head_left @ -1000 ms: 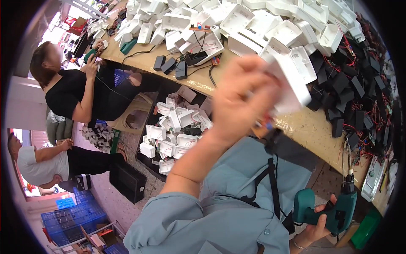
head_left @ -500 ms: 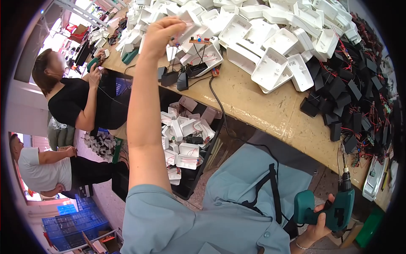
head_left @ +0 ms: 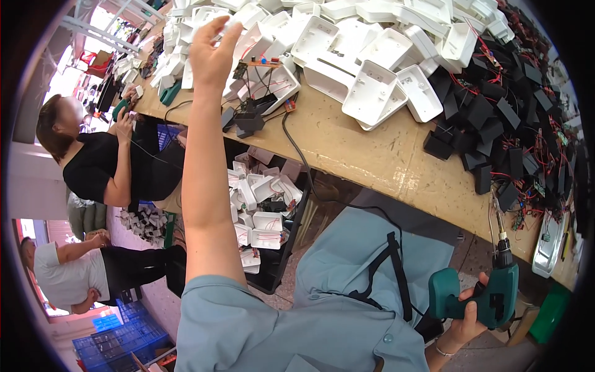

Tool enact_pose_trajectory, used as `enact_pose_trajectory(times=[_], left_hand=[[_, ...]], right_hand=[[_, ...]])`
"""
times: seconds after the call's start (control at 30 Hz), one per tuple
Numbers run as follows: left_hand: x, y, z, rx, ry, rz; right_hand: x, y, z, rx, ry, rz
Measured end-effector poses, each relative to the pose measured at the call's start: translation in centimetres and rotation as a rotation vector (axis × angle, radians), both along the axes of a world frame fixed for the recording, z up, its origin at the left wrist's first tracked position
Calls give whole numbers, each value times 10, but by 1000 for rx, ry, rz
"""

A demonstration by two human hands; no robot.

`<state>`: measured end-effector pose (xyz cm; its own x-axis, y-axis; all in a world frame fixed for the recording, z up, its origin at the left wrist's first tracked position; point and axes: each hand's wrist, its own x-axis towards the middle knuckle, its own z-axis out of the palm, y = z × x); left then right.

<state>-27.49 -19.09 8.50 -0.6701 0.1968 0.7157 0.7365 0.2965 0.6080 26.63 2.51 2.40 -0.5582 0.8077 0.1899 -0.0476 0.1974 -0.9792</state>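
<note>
My left hand (head_left: 212, 54) reaches out over the near side of a heap of white plastic boxes (head_left: 375, 96). Its thumb and fingers are spread apart, with no held thing that I can make out. Just right of it, a small circuit board (head_left: 260, 64) with wires lies on an open white box (head_left: 283, 87), and black casings (head_left: 249, 121) sit by its near side. Low on the right, my right hand (head_left: 469, 319) is wrapped round the handle of a green power screwdriver (head_left: 503, 291). The screwdriver's bit points up toward the table edge.
Black casings with red wires (head_left: 489, 133) are heaped on the table (head_left: 372, 158) at the right, near a metal tray (head_left: 548, 248). A black crate (head_left: 282, 260) of wired white boxes stands below the edge. A cord (head_left: 297, 146) crosses the edge. Two people are at the left.
My left hand has opened from a pinch and shifted left over the boxes. The view has turned slightly. My right hand keeps its grip on the screwdriver.
</note>
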Motion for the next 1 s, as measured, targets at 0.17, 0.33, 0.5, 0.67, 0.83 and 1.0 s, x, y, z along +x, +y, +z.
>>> enact_pose_trajectory(times=[0.17, 0.33, 0.5, 0.67, 0.83, 1.0], left_hand=[[120, 66, 8, -253, 25, -24], [140, 106, -40, -741, 58, -6], [147, 107, -35, -369, 248, -76], [209, 137, -40, -264, 226, -497], [254, 178, -71, -316, 223, -743], [257, 188, -68, -286, 192, -811]], right_hand=[[2, 3, -4, 21, 15, -6], [1, -1, 1, 27, 27, -50], [1, -1, 0, -2, 57, -99], [4, 0, -1, -3, 55, -164], [9, -2, 1, -30, 77, -200], [14, -2, 0, -37, 80, -219]])
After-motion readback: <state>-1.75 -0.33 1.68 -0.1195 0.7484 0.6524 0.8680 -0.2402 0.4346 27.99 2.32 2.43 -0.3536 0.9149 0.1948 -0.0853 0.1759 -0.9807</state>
